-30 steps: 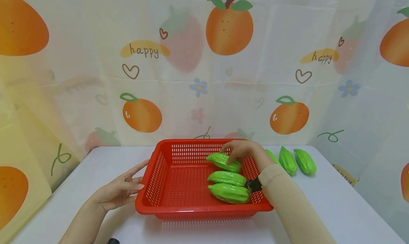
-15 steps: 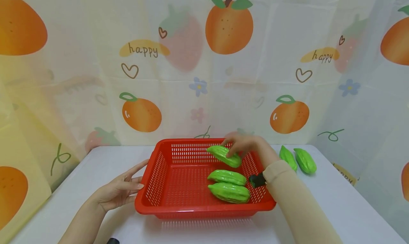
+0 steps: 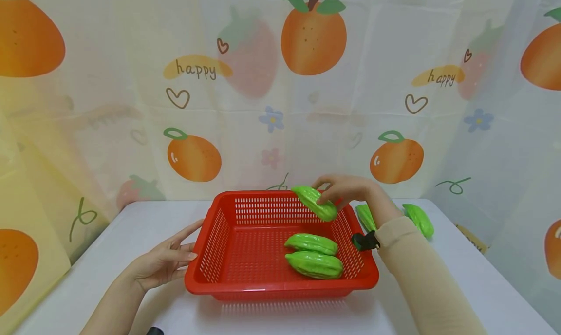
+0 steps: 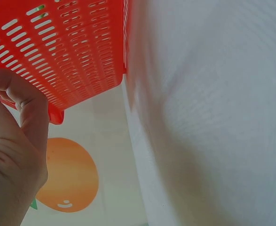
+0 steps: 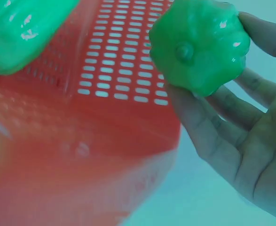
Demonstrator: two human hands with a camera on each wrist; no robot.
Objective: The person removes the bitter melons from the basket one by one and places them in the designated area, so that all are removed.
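Observation:
My right hand [image 3: 346,189] holds a green bitter melon [image 3: 314,203] between thumb and fingers, over the back right corner of a red plastic basket [image 3: 280,287]. The right wrist view shows the round stem end of this bitter melon [image 5: 199,47], the fingertips against its sides. Two more bitter melons [image 3: 313,265] lie side by side in the right half of the basket. At the basket's left side, my left hand [image 3: 159,262] grips the rim, thumb on top. In the left wrist view, the fingers of the left hand [image 4: 20,122] curl at the slotted basket wall.
To the right of the basket, more bitter melons [image 3: 418,220] lie on the white table [image 3: 456,281], partly hidden by the right arm. A fruit-printed curtain [image 3: 280,120] hangs right behind the table.
My right hand has raised the bitter melon from beside the other two to the height of the basket's back rim, shifting slightly right. The left hand and the basket stay put.

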